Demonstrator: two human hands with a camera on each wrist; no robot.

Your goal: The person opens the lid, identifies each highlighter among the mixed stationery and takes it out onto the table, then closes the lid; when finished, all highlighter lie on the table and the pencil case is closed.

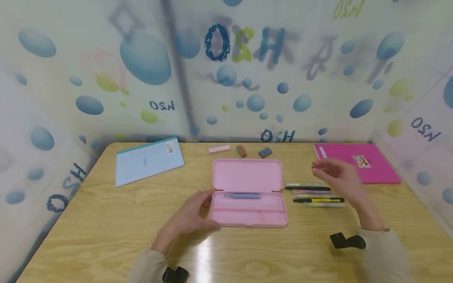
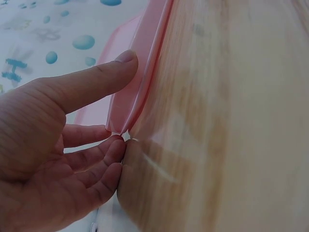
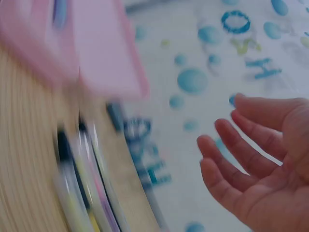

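Observation:
A pink pencil case (image 1: pixel 237 215) lies opened out on the table, its lid (image 1: pixel 247 175) folded back toward the wall. Blue pens (image 1: pixel 242 196) rest in its long rear compartment. My left hand (image 1: pixel 192 214) holds the case's left end, thumb at the front corner; in the left wrist view the thumb (image 2: pixel 99 79) lies along the pink side and the fingertips touch the corner. My right hand (image 1: pixel 337 179), holding nothing, is raised beyond a row of pens (image 1: pixel 315 192) right of the case. Its fingers (image 3: pixel 246 152) are spread and slightly bent in the right wrist view.
Behind the case lie a pink strip-shaped block (image 1: pixel 219 149), a red-and-green block (image 1: pixel 242 151) and a dark blue eraser (image 1: pixel 265 152). A light blue notebook (image 1: pixel 148 163) is at the back left, a magenta book (image 1: pixel 380 169) at the back right. A patterned wall borders the table.

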